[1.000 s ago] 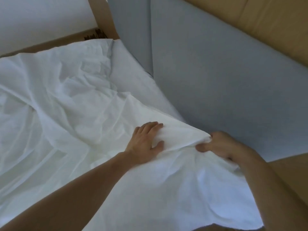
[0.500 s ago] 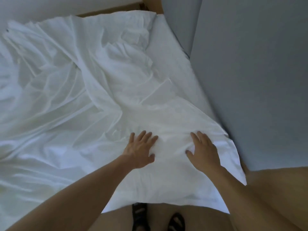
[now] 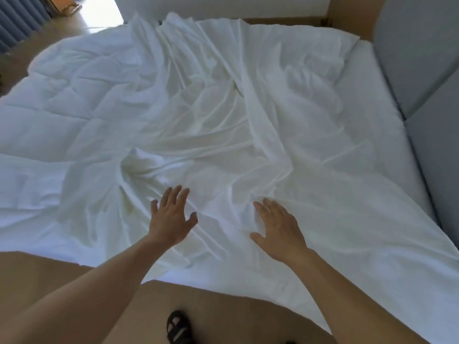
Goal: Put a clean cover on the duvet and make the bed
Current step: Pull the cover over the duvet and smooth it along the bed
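A white duvet cover (image 3: 223, 125) lies spread and heavily wrinkled over the bed, its near corner hanging off the edge at the lower right. A quilted white duvet (image 3: 74, 95) shows at the left of the bed. My left hand (image 3: 171, 217) is flat, fingers straight and spread, on or just over the creased cover. My right hand (image 3: 278, 227) lies flat on the cover beside it, fingers straight. Neither hand grips any cloth.
A grey padded headboard (image 3: 427, 78) runs along the right side of the bed. Brown floor (image 3: 62, 274) lies in front of the bed, with my sandalled foot (image 3: 177, 326) on it. A bright doorway and a grey ribbed panel stand at the far left.
My right hand let go of the pinched cover corner and went flat. Both hands slid left along the cover, away from the headboard, and the view widened over the whole bed.
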Demonstrator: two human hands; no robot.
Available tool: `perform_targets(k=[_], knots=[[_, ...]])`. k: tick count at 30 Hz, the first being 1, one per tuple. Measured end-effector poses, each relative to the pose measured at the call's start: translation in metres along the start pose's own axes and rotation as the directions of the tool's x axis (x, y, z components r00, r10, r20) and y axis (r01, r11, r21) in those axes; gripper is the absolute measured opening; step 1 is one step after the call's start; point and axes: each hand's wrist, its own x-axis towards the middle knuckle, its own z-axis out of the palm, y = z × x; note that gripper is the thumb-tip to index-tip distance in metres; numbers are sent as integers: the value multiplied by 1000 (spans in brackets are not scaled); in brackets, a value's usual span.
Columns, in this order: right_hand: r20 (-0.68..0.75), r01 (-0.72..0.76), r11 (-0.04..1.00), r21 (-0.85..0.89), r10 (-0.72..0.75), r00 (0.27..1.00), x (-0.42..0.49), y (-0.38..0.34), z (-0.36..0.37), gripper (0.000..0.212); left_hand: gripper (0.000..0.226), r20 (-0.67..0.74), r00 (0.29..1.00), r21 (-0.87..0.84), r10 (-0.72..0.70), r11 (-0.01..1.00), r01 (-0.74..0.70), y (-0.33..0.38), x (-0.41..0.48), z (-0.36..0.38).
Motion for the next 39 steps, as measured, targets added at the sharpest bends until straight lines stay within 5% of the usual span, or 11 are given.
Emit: perform_targets(k=[3, 7, 9, 12, 13, 16, 20, 26, 31, 33, 39], knots=[[-25, 23, 994, -102, -26, 999, 28, -46, 12, 79, 74, -42, 973, -150, -226, 964, 218, -60, -5, 8], [-88, -13, 971, -238, -9, 996, 66, -86, 30, 82, 74, -250, 893, -449, -376, 861, 237, -109, -6, 17], [-94, -57, 957, -283, 31, 995, 81, -98, 39, 85, 71, -295, 762, -656, -576, 702, 277, -124, 4, 17], [-154, -104, 936, -336, 55, 986, 98, -106, 50, 96, 85, 8, 598, -858, -801, 302, 416, -151, 29, 20], [-170, -117, 929, -351, 60, 984, 103, -107, 54, 99, 99, 111, 636, -832, -764, 278, 480, -159, 34, 23], [-180, -133, 919, -372, 69, 981, 112, -108, 65, 103, 129, 298, 776, -640, -556, 487, 594, -162, 36, 35], [-234, -135, 921, -366, 49, 971, 121, -102, 75, 106, 154, 417, 677, -436, -606, 520, 735, -157, 37, 52], [-299, -75, 976, -203, 11, 954, 135, -103, 70, 43, 141, 609, 486, -640, -627, -27, 768, -156, 20, 90], [-379, -87, 988, -128, 33, 925, 135, -99, 42, 6, 28, 485, 593, -801, -643, -55, 596, -150, 43, 59], [-427, -68, 988, -138, 3, 904, 136, -95, 16, 3, 28, 415, 605, -851, -679, -54, 523, -159, 52, 42], [-558, -47, 969, -244, -101, 824, 131, -65, -46, 13, 17, -5, 685, -909, -729, 288, 300, -201, 47, -46]])
